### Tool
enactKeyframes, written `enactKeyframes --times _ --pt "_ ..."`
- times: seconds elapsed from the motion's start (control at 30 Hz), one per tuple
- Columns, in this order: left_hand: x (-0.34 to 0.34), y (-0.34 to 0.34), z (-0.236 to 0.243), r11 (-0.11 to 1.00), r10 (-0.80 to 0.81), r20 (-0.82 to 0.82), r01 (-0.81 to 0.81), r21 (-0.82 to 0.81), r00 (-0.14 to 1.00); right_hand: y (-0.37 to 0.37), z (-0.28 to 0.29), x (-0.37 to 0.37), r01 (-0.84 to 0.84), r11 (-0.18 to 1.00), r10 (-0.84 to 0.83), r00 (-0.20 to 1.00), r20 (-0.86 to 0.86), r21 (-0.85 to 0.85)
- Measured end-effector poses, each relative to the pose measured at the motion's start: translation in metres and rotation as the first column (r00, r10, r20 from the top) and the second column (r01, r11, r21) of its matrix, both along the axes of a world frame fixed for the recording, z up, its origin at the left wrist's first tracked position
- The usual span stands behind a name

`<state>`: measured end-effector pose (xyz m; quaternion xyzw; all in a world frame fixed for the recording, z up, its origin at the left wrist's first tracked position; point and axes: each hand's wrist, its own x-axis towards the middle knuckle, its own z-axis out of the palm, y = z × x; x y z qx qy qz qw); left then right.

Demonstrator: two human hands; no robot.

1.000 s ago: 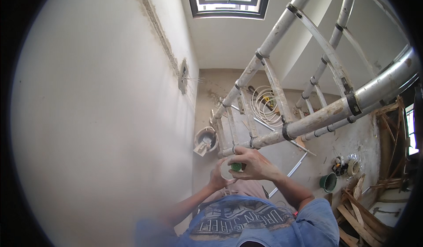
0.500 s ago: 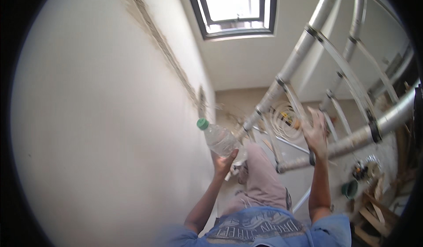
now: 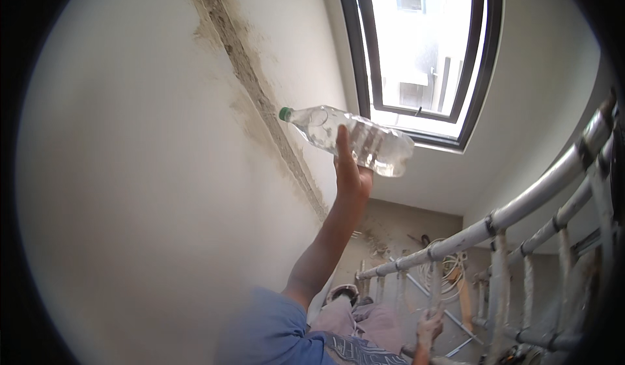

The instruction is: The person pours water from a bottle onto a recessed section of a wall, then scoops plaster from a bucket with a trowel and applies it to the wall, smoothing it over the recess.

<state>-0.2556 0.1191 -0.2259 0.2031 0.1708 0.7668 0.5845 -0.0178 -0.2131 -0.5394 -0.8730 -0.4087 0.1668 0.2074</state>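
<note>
My left hand (image 3: 351, 173) holds a clear plastic bottle (image 3: 384, 153) with a green cap, raised and lying nearly sideways. The cap points left toward a rough plaster-filled channel (image 3: 237, 56) running down the white wall (image 3: 130, 156); whether it touches the wall I cannot tell. Low on the right, my right hand (image 3: 430, 326) is closed on an aluminium ladder (image 3: 465, 238), at one of its rungs.
A dark-framed window (image 3: 478, 59) is high ahead. The ladder slants across the right side. Below are the floor (image 3: 410, 218), a coil of white cable (image 3: 449, 261), metal tubes (image 3: 410, 280) and a bucket (image 3: 348, 290) by my legs.
The bottle went from between both hands to my left hand alone and rose toward the window. My right hand left it for the ladder. The view has tilted up and left.
</note>
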Motion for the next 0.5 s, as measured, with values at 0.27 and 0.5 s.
enactKeyframes --times 0.27,0.5 --pt "0.01 0.05 0.1 0.988 -0.023 0.03 0.018 0.156 0.999 0.017 0.01 0.004 0.029 0.999 -0.026 0.996 0.081 -0.044" --pt "0.025 0.037 0.074 0.999 0.043 0.047 -0.041 -0.032 0.998 0.02 0.022 -0.005 0.04 0.997 -0.037 0.998 0.048 -0.062"
